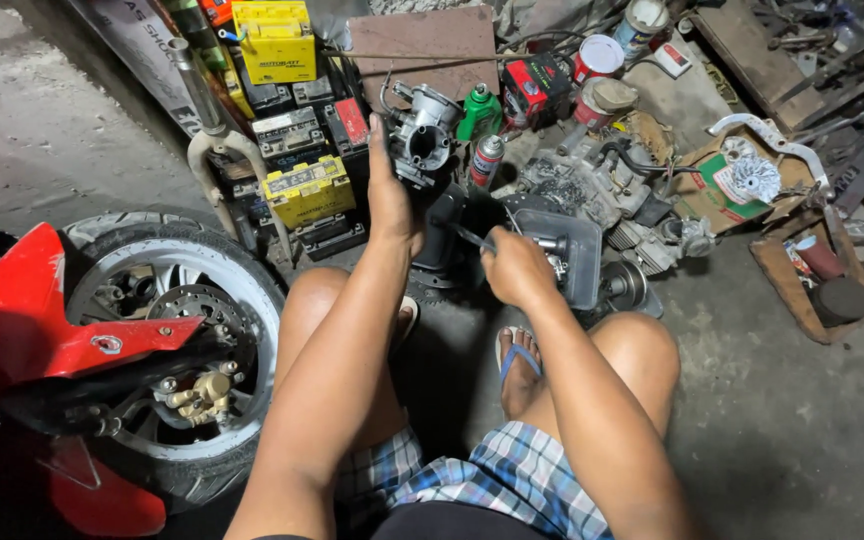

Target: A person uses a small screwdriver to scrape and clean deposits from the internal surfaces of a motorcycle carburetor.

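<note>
Far out beyond your left fingers, at the left edge, sits a motorcycle wheel (177, 330) with a red fender (37, 320) over it and a brake disc at its hub. Just left of and behind those fingers is a stack of batteries (302, 150), yellow and black ones piled together.

Your left hand (389, 195) is raised with its fingers wrapped around the back of a metal carburetor (420, 132), gripping it so the round bore faces you (the fingertips themselves are hidden behind the body). Right beside the carburetor, on the far side of your fingers, stand a green bottle (479, 112) and a spray can (488, 160).

Your right hand (518, 268) is clenched around a thin dark tool (472, 237), whose tip points up and left toward the carburetor, stopping short of it below your left wrist. Just past those knuckles is a grey plastic tray (580, 255) with small metal parts in it. Farther right lie an engine block (592, 190), then a cardboard box (742, 185) well apart from either hand.
</note>
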